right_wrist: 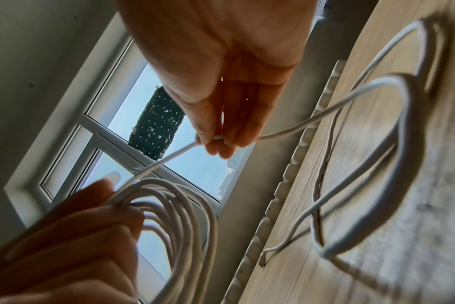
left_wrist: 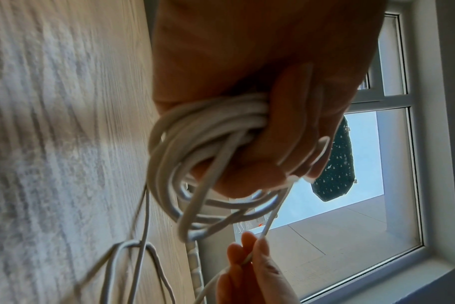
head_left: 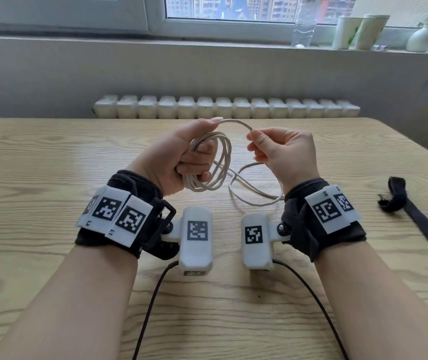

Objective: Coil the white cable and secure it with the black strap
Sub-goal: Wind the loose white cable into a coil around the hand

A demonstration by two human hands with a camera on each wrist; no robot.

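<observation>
above the table (head_left: 52,157), left hand (head_left: 181,157) clamps the white cable (head_left: 220,162) coils, right hand (head_left: 285,154) pinches the feed; slack grip could spill loops, black strap (head_left: 400,196) unused

1. We see the table (head_left: 52,157) with a light wood-grain top, smooth and slightly shiny.
2. The white cable (head_left: 224,152) looks to us like matt, smooth plastic or rubber.
3. The black strap (head_left: 400,196) is matt woven cloth.
4. Our wrist bands (head_left: 301,222) are black soft cloth, with white matt plastic blocks (head_left: 197,237).
</observation>
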